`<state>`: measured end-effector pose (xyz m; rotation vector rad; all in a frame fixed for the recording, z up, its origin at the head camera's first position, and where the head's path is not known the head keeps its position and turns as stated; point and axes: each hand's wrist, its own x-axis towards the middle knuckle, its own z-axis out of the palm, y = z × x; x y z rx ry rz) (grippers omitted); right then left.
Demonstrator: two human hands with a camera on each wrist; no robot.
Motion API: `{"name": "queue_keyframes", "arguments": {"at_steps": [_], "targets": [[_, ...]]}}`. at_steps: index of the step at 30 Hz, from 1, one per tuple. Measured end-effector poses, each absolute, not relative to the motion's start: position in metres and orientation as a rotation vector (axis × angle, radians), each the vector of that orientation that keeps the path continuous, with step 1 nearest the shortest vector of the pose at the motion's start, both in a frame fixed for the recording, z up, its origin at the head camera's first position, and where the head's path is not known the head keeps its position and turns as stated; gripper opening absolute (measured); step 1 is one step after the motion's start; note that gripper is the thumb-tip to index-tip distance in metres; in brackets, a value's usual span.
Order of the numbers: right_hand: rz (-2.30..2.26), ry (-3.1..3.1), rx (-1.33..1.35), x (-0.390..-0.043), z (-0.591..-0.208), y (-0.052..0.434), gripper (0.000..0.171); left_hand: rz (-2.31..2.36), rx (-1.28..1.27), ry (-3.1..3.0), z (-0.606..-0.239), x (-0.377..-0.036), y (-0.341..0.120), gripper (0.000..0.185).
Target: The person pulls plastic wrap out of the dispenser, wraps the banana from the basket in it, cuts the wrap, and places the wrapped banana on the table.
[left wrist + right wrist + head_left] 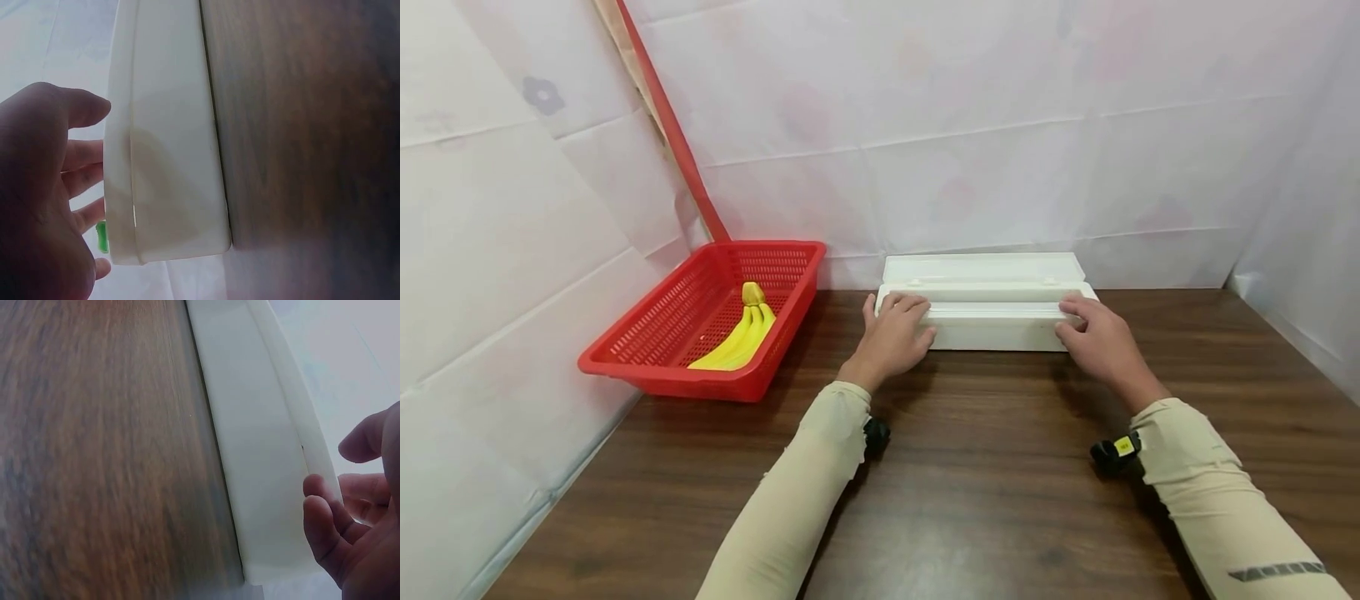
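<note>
A long white plastic box (992, 327) lies across the back of the dark wooden table (985, 467), with its lid (981, 268) tipped open toward the wall. My left hand (895, 329) grips the box's left end, fingers bent over the top front rim and thumb on the front face. At the right end my right hand (1093, 333) holds it the same way. In the left wrist view the box (175, 156) fills the middle, with my left hand (44, 187) curled at its rim. The right wrist view shows the box (250, 456) and my right hand (362, 537) at its edge.
A red mesh basket (647, 367) stands at the left against the wall, with a bunch of yellow bananas (741, 333) inside. White sheeting walls the table in at the back and both sides. A small green part (101, 237) shows behind the box's end.
</note>
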<state>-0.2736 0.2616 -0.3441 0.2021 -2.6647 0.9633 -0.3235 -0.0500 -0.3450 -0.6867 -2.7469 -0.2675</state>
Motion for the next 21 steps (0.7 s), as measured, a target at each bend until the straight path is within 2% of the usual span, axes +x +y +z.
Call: {"name": "queue_keyframes", "arguments": {"at_steps": [9, 21], "targets": [[0.927, -2.641, 0.234, -0.2753, -0.3467, 0.2594, 0.051, -0.170, -0.684, -2.717, -0.3457, -0.3212, -0.0479, 0.051], [0.902, -2.531, 0.244, -0.2749, -0.3449, 0.2561, 0.046, -0.090, -0.656, -2.651, -0.3436, -0.3187, -0.0438, 0.053]]}}
